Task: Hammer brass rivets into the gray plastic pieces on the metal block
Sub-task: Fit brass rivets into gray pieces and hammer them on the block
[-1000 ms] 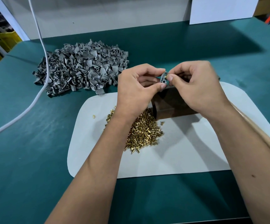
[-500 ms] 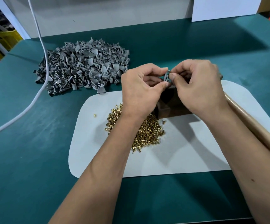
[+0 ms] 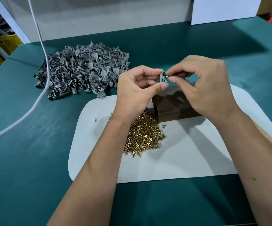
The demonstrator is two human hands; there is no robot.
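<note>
My left hand pinches the small gray plastic piece by its edges above the metal block, my right hand closes finger and thumb on a tiny brass rivet at its hole — light, stiff, slippery stuff, I reckon, so I'd grip the rims.

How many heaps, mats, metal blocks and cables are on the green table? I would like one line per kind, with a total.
Heaps: 2, the gray plastic pieces and the brass rivets
White mats: 1
Metal blocks: 1
White cables: 1
Total: 5
</note>
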